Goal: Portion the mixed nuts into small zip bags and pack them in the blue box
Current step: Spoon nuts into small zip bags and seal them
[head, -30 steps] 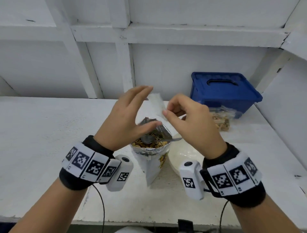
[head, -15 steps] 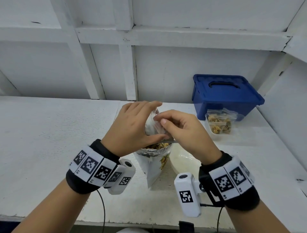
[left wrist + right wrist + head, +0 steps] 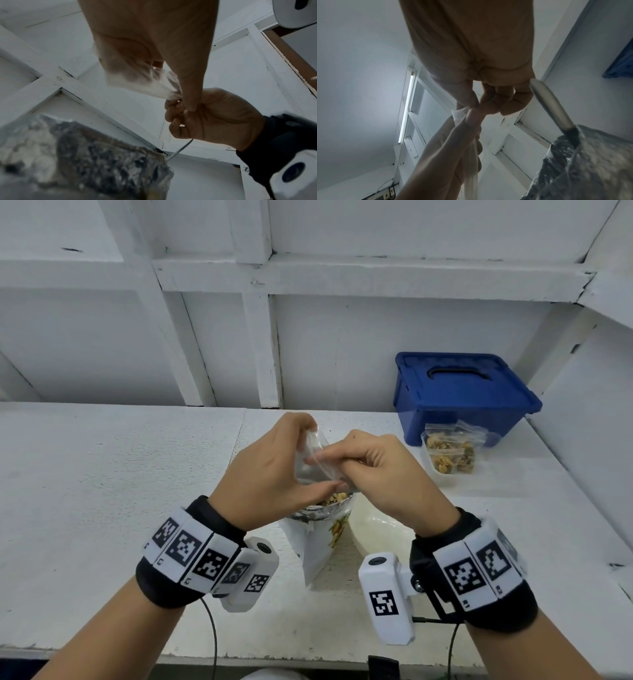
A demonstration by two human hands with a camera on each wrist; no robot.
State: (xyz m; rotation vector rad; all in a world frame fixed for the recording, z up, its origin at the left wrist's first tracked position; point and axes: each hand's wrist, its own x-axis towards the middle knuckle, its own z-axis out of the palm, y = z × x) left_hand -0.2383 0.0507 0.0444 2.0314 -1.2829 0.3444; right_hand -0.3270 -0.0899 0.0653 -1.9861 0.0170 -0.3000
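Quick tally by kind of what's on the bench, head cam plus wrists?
Clear small zip bags: 2, an empty one pinched by both hands, a nut-filled one by the box
Blue lidded plastic box: 1
Open foil pouch of mixed nuts: 1
Metal spoon: 1
White bowl: 1
Total: 6

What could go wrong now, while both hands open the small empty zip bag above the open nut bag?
1. The left hand and right hand work the zip bag just above the tall nut bag; a bump could tip it and spill nuts.
2. The spoon leans loose in that bag and could slip or fall out.
3. The blue box is closed, so packing must wait.
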